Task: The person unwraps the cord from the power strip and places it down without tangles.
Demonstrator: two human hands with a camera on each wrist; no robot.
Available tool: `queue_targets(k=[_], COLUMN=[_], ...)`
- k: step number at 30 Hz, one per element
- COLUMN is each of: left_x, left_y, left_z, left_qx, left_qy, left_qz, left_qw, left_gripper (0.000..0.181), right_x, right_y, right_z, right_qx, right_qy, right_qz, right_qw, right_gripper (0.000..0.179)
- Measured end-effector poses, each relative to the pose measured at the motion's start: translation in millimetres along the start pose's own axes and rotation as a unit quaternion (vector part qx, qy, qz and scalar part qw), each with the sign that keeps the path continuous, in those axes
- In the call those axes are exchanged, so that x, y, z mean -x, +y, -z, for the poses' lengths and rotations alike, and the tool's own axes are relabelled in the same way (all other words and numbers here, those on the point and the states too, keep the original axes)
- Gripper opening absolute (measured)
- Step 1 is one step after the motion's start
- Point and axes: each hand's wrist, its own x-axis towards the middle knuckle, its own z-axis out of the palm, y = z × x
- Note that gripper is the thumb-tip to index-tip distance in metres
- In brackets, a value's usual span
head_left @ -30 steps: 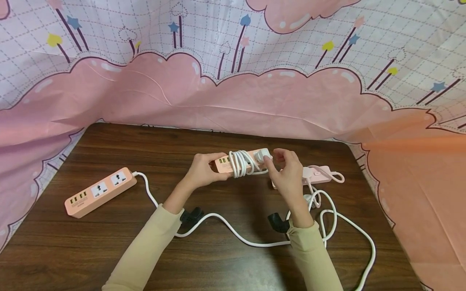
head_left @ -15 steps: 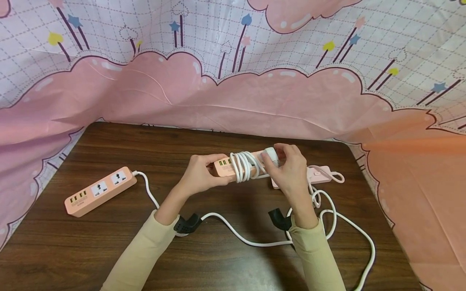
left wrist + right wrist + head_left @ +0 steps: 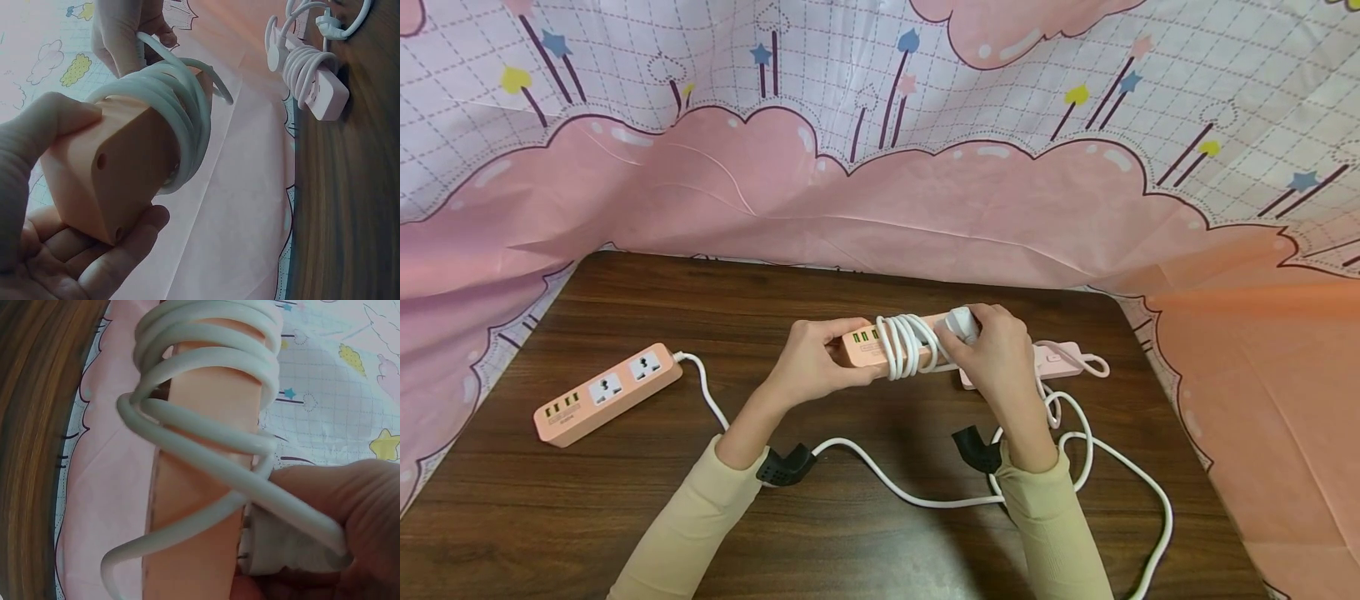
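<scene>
My left hand (image 3: 808, 358) grips one end of a peach power strip (image 3: 867, 352), raised above the table. Its white cord (image 3: 906, 343) is wound several times around the strip's middle. At the other end my right hand (image 3: 1006, 354) pinches a white plug (image 3: 958, 322) against the socket face. The right wrist view shows a narrow gap between plug (image 3: 281, 547) and strip (image 3: 200, 531), with metal pins visible in it. In the left wrist view, thumb and fingers clasp the strip's end block (image 3: 125, 175); the far end is partly hidden by cord and right hand.
A second peach power strip (image 3: 606, 397) lies at the table's left, its white cord (image 3: 880, 475) running across to the right. A pale pink power strip (image 3: 1058, 360) with wrapped cord lies behind my right hand. A patterned curtain (image 3: 865, 208) stands behind the table.
The right hand has shifted its grasp on the plug, and its fingers now lie closer around it. The plug has turned slightly against the strip. The left hand keeps its hold.
</scene>
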Motion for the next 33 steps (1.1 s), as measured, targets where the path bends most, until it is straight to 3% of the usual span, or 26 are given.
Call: queue_targets(k=[5, 12, 26, 33], left_x=[1.0, 1.5, 1.9, 2.5], left_y=[-0.1, -0.4, -2.1, -2.1], left_z=[-0.4, -0.1, 1.1, 1.2], left_qx=[-0.001, -0.002, -0.01, -0.025], left_qy=[-0.006, -0.005, -0.007, -0.01], left_qz=[0.002, -0.007, -0.024, -0.035], left_qw=[1.0, 1.0, 0.9996, 0.9991], left_gripper=[0.048, 0.048, 0.049, 0.049], right_x=[-0.9, -1.4, 3.5, 4.3], right_y=[-2, -1, 7, 8], right_z=[1, 1, -9, -11], right_qx=[0.011, -0.014, -0.023, -0.046], right_qy=[-0.018, -0.031, 0.007, -0.009], right_qz=[-0.011, -0.022, -0.002, -0.02], right_qw=[0.9997, 0.9992, 0.9997, 0.9987], right_gripper=[0.033, 0.036, 0.035, 0.035])
